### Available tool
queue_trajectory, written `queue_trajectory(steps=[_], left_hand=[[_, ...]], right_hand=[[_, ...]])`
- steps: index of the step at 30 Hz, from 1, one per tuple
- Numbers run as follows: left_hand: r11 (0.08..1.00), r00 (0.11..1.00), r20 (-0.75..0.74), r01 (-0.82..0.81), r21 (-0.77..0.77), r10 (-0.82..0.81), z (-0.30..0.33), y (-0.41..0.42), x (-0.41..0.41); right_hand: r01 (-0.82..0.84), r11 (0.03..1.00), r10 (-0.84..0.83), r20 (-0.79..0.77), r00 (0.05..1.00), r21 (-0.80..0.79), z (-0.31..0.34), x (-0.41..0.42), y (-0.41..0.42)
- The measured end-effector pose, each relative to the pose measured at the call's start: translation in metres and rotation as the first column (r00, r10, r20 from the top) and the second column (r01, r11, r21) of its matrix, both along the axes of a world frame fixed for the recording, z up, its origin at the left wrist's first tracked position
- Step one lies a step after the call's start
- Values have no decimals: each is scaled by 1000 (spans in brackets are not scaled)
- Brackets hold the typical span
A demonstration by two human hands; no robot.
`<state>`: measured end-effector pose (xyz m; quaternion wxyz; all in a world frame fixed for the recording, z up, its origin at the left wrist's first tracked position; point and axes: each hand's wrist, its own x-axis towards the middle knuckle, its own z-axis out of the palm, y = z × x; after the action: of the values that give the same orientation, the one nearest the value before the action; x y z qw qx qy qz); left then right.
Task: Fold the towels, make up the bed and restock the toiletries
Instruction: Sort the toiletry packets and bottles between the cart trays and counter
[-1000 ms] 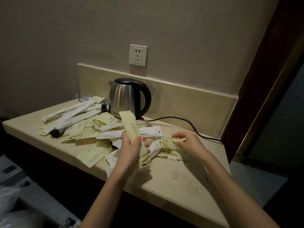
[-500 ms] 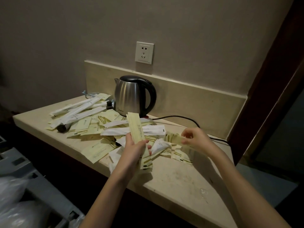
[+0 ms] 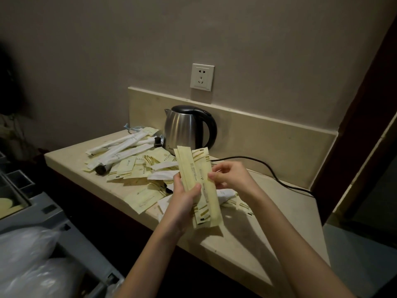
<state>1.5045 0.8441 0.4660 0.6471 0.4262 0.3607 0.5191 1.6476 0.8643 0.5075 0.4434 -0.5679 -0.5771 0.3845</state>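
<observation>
Your left hand (image 3: 186,200) grips a small stack of long yellow packets (image 3: 198,186) above the front part of the tabletop (image 3: 242,231). The fingers are curled round the left edge of the stack and the thumb presses on its face, so the packets stand almost upright, tilted a little to the left at the top. Your right hand (image 3: 233,177) is just beside them on the right side — its thumb and fingertips pinch the right edge of the same stack, at about the middle of its length. So both hands hold the one bundle between them, and the bundle is lifted clear of the tabletop.

The other toiletries (image 3: 137,168) lie loose in a heap on the tabletop behind and to the left of your hands: flat yellow sachets, and further back some long white wrapped sticks (image 3: 120,150) that lie across each other. Some more sachets (image 3: 240,204) lie under your right wrist, partly hidden.

A steel kettle (image 3: 187,127) with a black handle stands at the back, near the wall, behind the heap. Its black cord (image 3: 268,171) runs to the right along the tabletop. A white wall socket (image 3: 202,77) is above the kettle — nothing is plugged in it.
</observation>
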Motion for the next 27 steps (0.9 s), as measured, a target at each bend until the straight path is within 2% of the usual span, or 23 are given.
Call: queue_trajectory(steps=[6,9,13,15,17,19,22,24,26,27], left_hand=[[994,991,-124,-43,104,56,-3,7,-13],[991,989,-120,-77,110,90,1,11,-21],[984,982,-104,-149,98,159,9,15,-36],[981,976,-121,-172,87,182,11,15,-43],[978,969,-142,-194,77,203,11,14,-49],[978,965,-162,-202,55,208,8,12,-55],[981,968,-160,-192,19,193,4,4,-60],[981,969,-152,-194,9,193,1,-1,-61],[982,967,-173,-191,4,189,-2,-4,-61],[982,964,-188,-189,3,186,-4,-5,-60]], right_hand=[[-91,996,91,-55,994,1,-3,-9,7],[-151,988,149,60,987,35,-7,-8,11],[-168,984,162,118,980,50,-10,-6,17],[-144,989,131,229,965,42,-13,-4,20],[-106,993,72,441,895,53,-17,3,21],[-151,988,118,578,807,9,-22,10,17],[-260,959,263,681,684,-110,-30,12,12],[-285,950,279,743,609,-124,-36,7,10],[-291,951,266,766,586,-108,-41,4,11],[-291,951,264,752,604,-100,-41,4,11]])
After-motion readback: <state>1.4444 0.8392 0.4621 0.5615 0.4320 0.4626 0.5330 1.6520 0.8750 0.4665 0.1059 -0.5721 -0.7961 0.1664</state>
